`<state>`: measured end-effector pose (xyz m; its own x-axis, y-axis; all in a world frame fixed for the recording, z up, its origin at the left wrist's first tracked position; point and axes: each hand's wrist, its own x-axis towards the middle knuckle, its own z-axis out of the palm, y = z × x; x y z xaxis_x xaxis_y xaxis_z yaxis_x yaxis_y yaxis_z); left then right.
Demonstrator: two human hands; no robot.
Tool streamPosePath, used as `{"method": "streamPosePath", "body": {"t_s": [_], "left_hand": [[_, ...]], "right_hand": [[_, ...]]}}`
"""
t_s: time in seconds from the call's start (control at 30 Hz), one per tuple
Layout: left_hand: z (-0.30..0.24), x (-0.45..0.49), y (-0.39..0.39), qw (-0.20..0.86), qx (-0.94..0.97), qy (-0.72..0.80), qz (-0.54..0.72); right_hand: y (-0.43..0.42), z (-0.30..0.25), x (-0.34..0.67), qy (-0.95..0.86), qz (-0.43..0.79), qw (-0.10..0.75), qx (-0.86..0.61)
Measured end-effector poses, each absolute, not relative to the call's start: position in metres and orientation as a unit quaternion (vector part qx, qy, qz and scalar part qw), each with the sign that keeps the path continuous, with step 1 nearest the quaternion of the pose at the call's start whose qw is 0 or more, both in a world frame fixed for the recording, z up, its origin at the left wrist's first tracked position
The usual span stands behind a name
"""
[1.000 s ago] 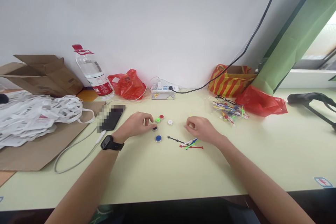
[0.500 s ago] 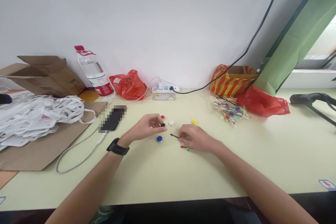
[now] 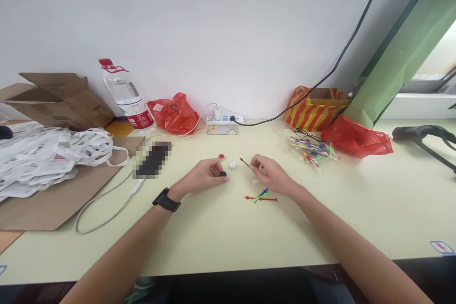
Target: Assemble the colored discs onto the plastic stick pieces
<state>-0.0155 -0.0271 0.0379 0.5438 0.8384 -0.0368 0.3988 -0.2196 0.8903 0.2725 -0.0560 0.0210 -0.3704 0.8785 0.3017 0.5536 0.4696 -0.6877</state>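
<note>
Pinching a small black round plastic cap (image 3: 223, 174) with the left hand (image 3: 204, 175), near the middle of the pale yellow table (image 3: 221, 237). Gripping a thin black plastic stick (image 3: 245, 163) in the right hand (image 3: 270, 175), just beside. Lying nearer the far edge: a small red round cap (image 3: 221, 156) and a small white round cap (image 3: 232, 165).

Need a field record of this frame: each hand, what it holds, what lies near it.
left hand: pinches small black round plastic cap
right hand: pinches thin black arrow-tipped plastic stick, arrow tip on its left end
between hands: small white round cap; small red round cap behind it
near right wrist: red, green and blue sticks lying on pale green table
far right: clear bag of coloured sticks
</note>
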Motion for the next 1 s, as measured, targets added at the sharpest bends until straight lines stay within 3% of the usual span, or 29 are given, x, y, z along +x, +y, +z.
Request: {"method": "streamPosePath", "body": {"t_s": [0.3, 0.47, 0.77, 1.0], "left_hand": [[0.013, 0.019, -0.041, 0.555, 0.672, 0.36, 0.334], [0.01, 0.021, -0.041, 0.562, 0.656, 0.348, 0.364], [0.014, 0.024, -0.046, 0.551, 0.68, 0.313, 0.369], [0.015, 0.024, -0.049, 0.466, 0.725, 0.331, 0.385]], "right_hand": [[-0.056, 0.02, 0.265, -0.707, 0.379, 0.42, -0.425], [-0.063, 0.019, 0.254, -0.701, 0.44, 0.413, -0.381], [-0.069, 0.014, 0.242, -0.756, 0.369, 0.406, -0.357], [-0.071, 0.013, 0.244, -0.782, 0.308, 0.401, -0.363]]}}
